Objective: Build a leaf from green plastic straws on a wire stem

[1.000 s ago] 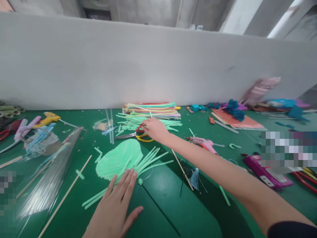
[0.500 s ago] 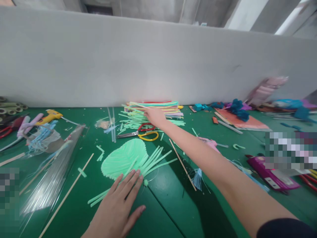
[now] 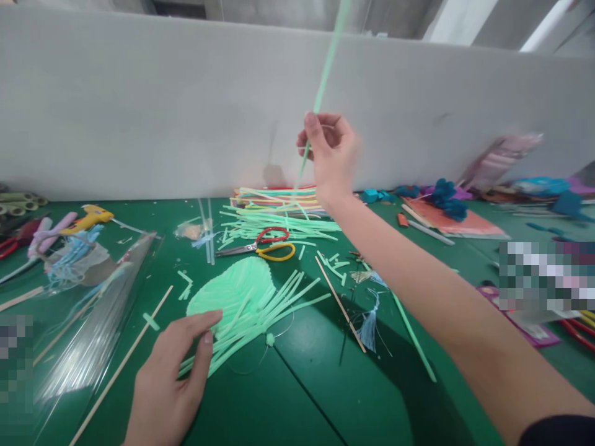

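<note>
A long mint-green pipe cleaner [image 3: 326, 71] is pinched between the thumb and fingers of my right hand [image 3: 333, 148], raised in front of the grey panel. Below it lies a pile of pipe cleaners [image 3: 283, 223], mostly green with some other colours. Thumb and fingers apart, my left hand [image 3: 174, 365] hovers by a fan of cut green pipe cleaners [image 3: 260, 322] and grips nothing. Under that fan is a fuzzy green leaf shape [image 3: 227, 285]. Scissors [image 3: 260, 246] with one red and one yellow handle lie between leaf and pile. A small green ball [image 3: 270, 339] is near the fan.
At the left are a yellow glue gun [image 3: 93, 217], a clear plastic sleeve of sticks [image 3: 93, 334] and a thin wooden stick [image 3: 125, 359]. Toward the right lie a blue tassel [image 3: 369, 328], an orange sheet [image 3: 474, 223] and a purple item [image 3: 534, 331]. A grey panel [image 3: 139, 111] borders the table.
My right hand has risen from the pile with a green pipe cleaner in it. My left hand has drawn back to the left, off the cut stems, its fingers now curved.
</note>
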`<action>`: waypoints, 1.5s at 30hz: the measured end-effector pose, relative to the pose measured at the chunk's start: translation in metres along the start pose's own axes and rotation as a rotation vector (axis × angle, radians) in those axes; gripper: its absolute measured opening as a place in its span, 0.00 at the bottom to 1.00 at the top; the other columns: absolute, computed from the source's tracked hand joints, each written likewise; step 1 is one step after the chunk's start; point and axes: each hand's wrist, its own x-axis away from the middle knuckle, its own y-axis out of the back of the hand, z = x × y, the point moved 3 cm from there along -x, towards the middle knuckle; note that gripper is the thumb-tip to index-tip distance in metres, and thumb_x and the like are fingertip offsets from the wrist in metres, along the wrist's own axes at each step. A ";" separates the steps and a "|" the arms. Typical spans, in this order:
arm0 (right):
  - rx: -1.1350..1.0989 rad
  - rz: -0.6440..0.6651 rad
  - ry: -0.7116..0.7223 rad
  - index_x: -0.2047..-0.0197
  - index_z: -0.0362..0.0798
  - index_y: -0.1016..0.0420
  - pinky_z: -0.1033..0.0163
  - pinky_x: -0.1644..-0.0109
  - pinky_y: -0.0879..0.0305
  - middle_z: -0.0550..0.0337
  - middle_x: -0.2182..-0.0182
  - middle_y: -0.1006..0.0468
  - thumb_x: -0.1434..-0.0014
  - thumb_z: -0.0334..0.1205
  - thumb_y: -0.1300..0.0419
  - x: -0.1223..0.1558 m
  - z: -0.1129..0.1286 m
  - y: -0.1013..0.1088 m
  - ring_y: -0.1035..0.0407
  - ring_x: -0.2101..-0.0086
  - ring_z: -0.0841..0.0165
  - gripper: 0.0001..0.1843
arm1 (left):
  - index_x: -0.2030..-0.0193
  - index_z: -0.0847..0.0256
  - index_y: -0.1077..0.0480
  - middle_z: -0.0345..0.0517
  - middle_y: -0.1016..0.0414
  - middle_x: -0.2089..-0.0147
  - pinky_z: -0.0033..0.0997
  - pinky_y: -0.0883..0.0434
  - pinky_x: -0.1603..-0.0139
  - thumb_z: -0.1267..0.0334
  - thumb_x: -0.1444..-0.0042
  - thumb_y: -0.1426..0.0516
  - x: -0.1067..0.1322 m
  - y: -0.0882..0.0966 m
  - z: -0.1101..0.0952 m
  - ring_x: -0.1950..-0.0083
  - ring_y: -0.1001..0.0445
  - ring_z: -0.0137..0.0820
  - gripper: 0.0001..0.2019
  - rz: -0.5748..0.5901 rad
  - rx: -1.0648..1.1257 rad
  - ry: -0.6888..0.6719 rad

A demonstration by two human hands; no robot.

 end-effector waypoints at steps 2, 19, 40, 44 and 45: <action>0.037 0.325 0.016 0.58 0.47 0.29 0.67 0.69 0.34 0.66 0.72 0.25 0.36 0.50 0.42 0.021 0.027 0.007 0.32 0.76 0.76 0.14 | 0.48 0.50 0.29 0.41 0.23 0.51 0.29 0.27 0.63 0.58 0.35 0.49 -0.001 0.003 0.003 0.51 0.24 0.35 0.12 0.000 0.023 0.070; 0.872 1.380 -0.099 0.67 0.53 0.19 0.63 0.67 0.40 0.63 0.69 0.18 0.40 0.38 0.37 0.137 0.015 0.094 0.25 0.68 0.66 0.05 | 0.50 0.50 0.29 0.41 0.24 0.50 0.34 0.28 0.53 0.67 0.35 0.52 0.001 0.002 0.005 0.51 0.25 0.34 0.14 0.005 0.025 0.015; 0.699 1.537 0.044 0.63 0.50 0.19 0.63 0.62 0.34 0.59 0.65 0.20 0.38 0.34 0.39 0.173 0.019 0.036 0.26 0.61 0.65 0.07 | 0.42 0.54 0.36 0.52 0.44 0.29 0.53 0.35 0.36 0.58 0.34 0.49 0.003 -0.020 0.007 0.27 0.48 0.46 0.16 0.325 -0.073 -0.117; 0.694 1.517 0.065 0.63 0.49 0.20 0.63 0.62 0.35 0.59 0.65 0.21 0.37 0.34 0.40 0.173 0.016 0.036 0.26 0.61 0.65 0.06 | 0.57 0.53 0.28 0.47 0.47 0.28 0.58 0.40 0.35 0.63 0.36 0.47 0.003 -0.020 -0.003 0.25 0.58 0.49 0.07 0.420 -0.105 -0.269; 0.690 1.513 0.062 0.63 0.49 0.20 0.64 0.62 0.35 0.59 0.65 0.21 0.37 0.35 0.40 0.173 0.015 0.037 0.26 0.61 0.65 0.06 | 0.59 0.53 0.27 0.48 0.46 0.29 0.58 0.39 0.36 0.63 0.35 0.48 0.003 -0.020 -0.003 0.25 0.58 0.49 0.07 0.419 -0.119 -0.280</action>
